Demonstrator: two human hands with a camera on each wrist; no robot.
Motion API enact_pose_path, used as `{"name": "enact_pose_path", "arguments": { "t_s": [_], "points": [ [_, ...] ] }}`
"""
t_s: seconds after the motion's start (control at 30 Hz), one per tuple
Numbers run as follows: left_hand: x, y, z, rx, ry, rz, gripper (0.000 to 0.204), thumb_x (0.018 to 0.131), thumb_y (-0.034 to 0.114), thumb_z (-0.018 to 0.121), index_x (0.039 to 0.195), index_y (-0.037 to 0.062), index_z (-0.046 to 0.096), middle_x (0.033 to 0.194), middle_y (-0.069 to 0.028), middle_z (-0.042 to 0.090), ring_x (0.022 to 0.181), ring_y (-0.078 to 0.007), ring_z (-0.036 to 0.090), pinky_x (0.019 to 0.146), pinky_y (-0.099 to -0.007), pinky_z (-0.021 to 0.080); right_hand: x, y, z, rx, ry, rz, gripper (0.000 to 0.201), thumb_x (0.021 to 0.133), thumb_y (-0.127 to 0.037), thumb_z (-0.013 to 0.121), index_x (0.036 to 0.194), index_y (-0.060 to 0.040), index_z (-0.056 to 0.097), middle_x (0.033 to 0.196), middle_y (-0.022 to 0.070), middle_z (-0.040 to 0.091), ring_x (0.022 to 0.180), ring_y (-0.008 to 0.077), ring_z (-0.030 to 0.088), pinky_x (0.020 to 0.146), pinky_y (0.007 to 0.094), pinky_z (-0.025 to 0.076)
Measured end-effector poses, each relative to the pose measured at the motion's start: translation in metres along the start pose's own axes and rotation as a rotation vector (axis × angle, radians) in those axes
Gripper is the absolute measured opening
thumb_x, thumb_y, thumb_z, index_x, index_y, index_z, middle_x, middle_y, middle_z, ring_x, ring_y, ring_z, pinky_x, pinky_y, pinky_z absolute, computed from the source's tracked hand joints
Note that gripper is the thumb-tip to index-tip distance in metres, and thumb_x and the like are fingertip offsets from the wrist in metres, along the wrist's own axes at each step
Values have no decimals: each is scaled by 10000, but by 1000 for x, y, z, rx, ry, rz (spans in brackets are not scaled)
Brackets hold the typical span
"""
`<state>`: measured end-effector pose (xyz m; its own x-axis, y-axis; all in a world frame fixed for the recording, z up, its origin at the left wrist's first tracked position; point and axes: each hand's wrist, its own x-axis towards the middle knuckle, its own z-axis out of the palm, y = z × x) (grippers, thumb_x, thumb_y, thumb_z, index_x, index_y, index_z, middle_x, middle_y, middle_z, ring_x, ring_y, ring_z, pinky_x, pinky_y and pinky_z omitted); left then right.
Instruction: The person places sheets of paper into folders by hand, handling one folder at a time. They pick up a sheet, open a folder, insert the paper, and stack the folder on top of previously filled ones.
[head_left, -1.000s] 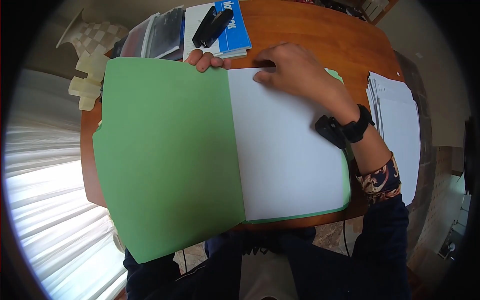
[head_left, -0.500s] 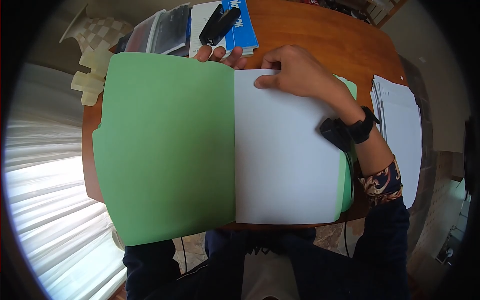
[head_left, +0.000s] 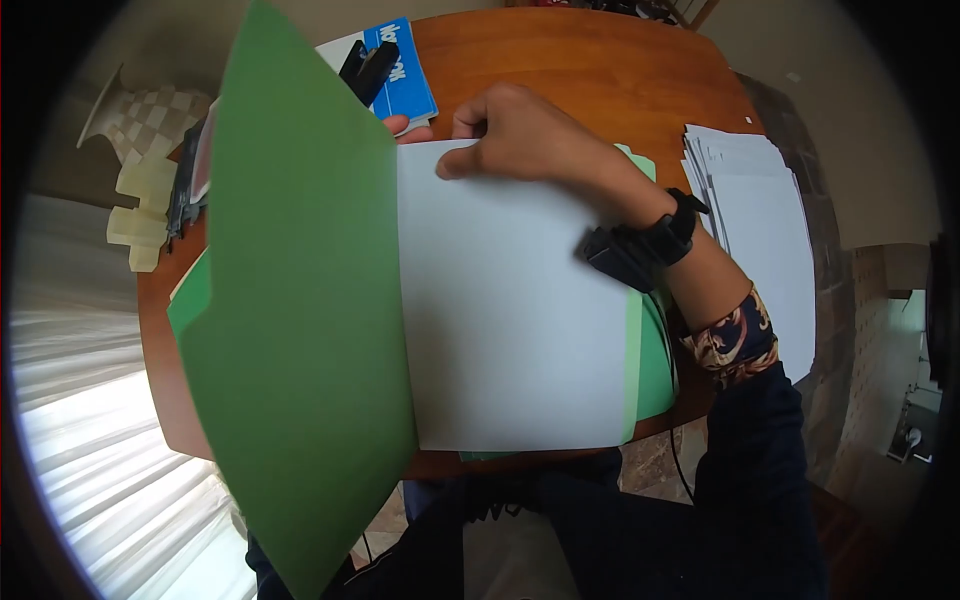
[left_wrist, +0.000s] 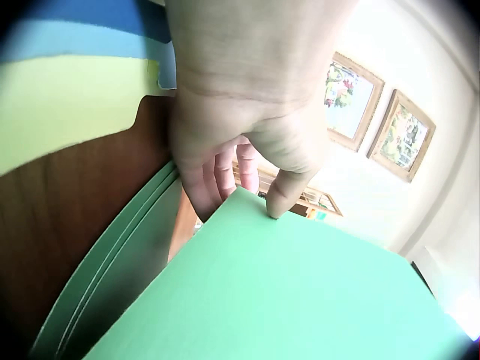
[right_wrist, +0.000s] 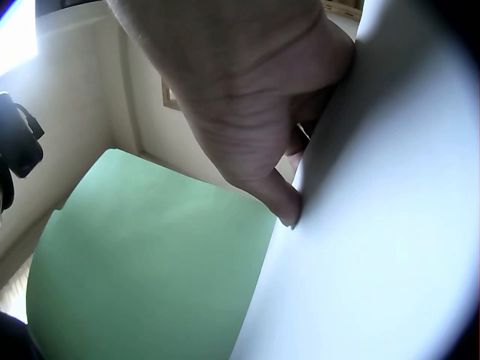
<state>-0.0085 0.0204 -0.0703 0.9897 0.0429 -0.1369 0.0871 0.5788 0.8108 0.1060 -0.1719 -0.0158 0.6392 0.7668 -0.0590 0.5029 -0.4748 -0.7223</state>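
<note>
A green file folder (head_left: 310, 300) stands spread, its left cover tilted up and its right side bearing white paper (head_left: 520, 320). My left hand (left_wrist: 247, 120) pinches the folder at its top edge, thumb on the outer face; in the head view only its fingertips (head_left: 410, 130) show past the cover. With thumb in front and fingers behind, my right hand (head_left: 530, 140) pinches the top edge of the white paper, also plain in the right wrist view. More green folder (head_left: 655, 360) lies beneath, sticking out at the right.
A black stapler (head_left: 370, 70) sits on a blue and white notebook (head_left: 408, 85) at the back. Stacked white sheets (head_left: 765, 230) lie at the right of the wooden table (head_left: 570, 55). At the left are pale yellow cut-out pieces (head_left: 140, 210) and a checkered vase (head_left: 155, 120).
The left cover has swung up from nearly flat, uncovering green folder edges below it at the left. Both hands keep their grip, and the paper has lifted off the folder beneath.
</note>
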Motion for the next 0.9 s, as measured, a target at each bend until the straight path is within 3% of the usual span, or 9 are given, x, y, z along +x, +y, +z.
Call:
{"name": "enact_pose_path", "arguments": {
  "t_s": [0.13,0.23,0.3,0.37,0.47,0.57,0.67,0.73,0.9],
  "points": [
    [6,-1,-6,78,-139,28,507,956,232,645,1361,-32,490,1297,-152,580,1174,-233,608,979,-350,540,-2,10,-2,77,-30,10,287,760,-303,769,756,-26,691,656,119,627,617,231,615,596,348,492],
    [-1,2,2,111,-117,31,503,954,164,623,1378,-63,474,1212,-136,629,1075,-187,643,949,-316,539,-8,54,13,598,222,-542,267,859,-282,714,947,-30,704,807,110,685,711,218,656,648,322,529],
    [-1,3,0,135,-118,16,493,953,159,626,1370,-62,483,1211,-137,632,1073,-187,646,954,-316,537,17,103,29,635,75,-511,291,929,-261,647,1082,-14,666,982,78,692,820,189,663,691,300,540],
    [-1,0,0,152,-127,-1,483,952,154,629,1362,-61,493,1211,-138,636,1071,-188,648,958,-316,536,10,110,35,656,8,-480,309,964,-250,614,1149,-6,647,1069,63,696,874,175,666,712,289,546],
    [0,-1,0,177,-113,12,473,950,139,626,1359,-61,498,1215,-142,638,1065,-187,651,957,-314,535,-19,62,5,415,242,-666,297,972,-243,597,1136,-3,660,995,56,703,830,134,655,722,256,529],
    [1,0,-3,193,-77,22,456,949,118,621,1353,-58,506,1215,-137,640,1082,-187,646,965,-313,529,-19,42,-21,208,-103,-526,425,991,-294,566,1300,-2,546,1228,77,567,1185,162,528,968,271,458],
    [4,-1,-12,129,-27,30,477,951,99,601,1386,-48,474,1266,-144,617,1137,-202,623,996,-319,508,6,47,-27,228,105,-714,305,917,-270,652,1046,-6,734,807,26,687,753,94,623,722,246,496],
    [3,0,-14,25,25,67,532,956,90,576,1444,-33,404,1333,-148,573,1197,-223,586,1045,-331,468,15,33,-49,360,-150,-490,286,933,-192,616,786,45,677,660,46,639,606,96,573,568,259,458],
    [-1,6,-21,-60,96,116,579,971,98,536,1500,-5,325,1395,-132,529,1248,-228,545,1085,-333,423,-2,16,-75,152,7,-366,246,921,-179,624,825,37,690,742,59,682,612,120,604,562,249,462]
  ]
}}
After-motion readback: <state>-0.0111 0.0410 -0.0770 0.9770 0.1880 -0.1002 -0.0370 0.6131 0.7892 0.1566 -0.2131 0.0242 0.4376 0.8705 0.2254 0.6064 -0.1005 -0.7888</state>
